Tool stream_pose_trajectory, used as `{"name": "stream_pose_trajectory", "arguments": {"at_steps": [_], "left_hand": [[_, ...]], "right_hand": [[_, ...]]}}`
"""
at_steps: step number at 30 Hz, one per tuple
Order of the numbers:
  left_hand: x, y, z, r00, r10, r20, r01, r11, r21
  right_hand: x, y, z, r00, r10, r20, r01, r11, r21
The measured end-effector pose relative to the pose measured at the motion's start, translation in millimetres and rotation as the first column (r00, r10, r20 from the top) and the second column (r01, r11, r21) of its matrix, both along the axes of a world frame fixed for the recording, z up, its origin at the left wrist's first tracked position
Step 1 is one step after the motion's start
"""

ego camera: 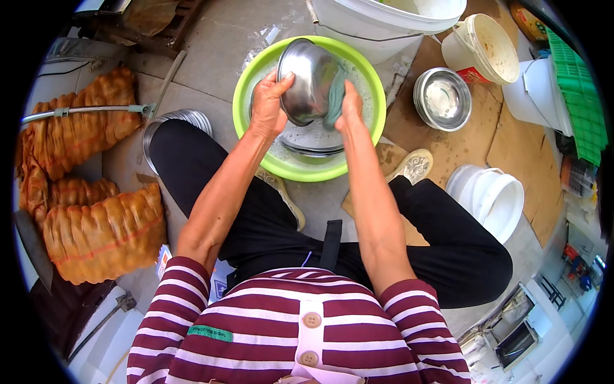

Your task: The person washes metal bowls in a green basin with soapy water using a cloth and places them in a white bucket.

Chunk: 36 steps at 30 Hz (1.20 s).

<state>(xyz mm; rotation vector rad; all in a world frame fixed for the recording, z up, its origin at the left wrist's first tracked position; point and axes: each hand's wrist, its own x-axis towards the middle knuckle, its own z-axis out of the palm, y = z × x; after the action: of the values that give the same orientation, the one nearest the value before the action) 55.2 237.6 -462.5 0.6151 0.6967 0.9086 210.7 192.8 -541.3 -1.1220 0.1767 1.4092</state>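
Observation:
Tilted on its side above a lime-green basin [244, 144], a stainless steel bowl [314, 79] is held between both hands. My left hand [269, 103] grips its rim, thumb on the metal. My right hand [350, 105] presses a green cloth [336, 98] against the bowl's opposite side. Foamy water [367, 91] fills the basin. More metal bowls [312, 150] lie partly under the suds, below the held one; how many cannot be seen.
Right of the basin stand stacked steel bowls [442, 98], a stained bucket [479, 48] and white tubs [499, 201]. A large white bucket [383, 24] is beyond it. At left, a stack of metal bowls [196, 120] sits by my knee, near filled orange mesh sacks [105, 230]. Cardboard [523, 168] covers some floor.

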Motion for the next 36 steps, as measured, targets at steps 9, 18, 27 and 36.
{"name": "stream_pose_trajectory", "arguments": {"at_steps": [9, 18, 27, 36], "left_hand": [[21.2, -12.0, -6.6, 0.924, 0.012, -0.382, 0.136, 0.924, 0.358], [7.2, -41.5, -6.2, 0.534, 0.210, -0.819, 0.639, 0.534, 0.554], [10.9, -45.1, 5.4, 0.468, 0.383, -0.796, 0.827, 0.129, 0.548], [-38.2, 25.2, -56.6, 0.022, 0.443, -0.896, 0.637, 0.685, 0.354]], "right_hand": [[-36.0, -30.2, 43.0, 0.969, 0.135, -0.208, -0.147, 0.988, -0.042], [27.7, -25.2, 83.1, 0.948, 0.286, 0.142, -0.297, 0.952, 0.069], [56.8, -28.6, 109.0, -0.169, 0.047, 0.984, -0.203, 0.976, -0.082], [147.7, -78.9, 86.6, 0.031, -0.208, 0.978, 0.162, 0.966, 0.201]]}}
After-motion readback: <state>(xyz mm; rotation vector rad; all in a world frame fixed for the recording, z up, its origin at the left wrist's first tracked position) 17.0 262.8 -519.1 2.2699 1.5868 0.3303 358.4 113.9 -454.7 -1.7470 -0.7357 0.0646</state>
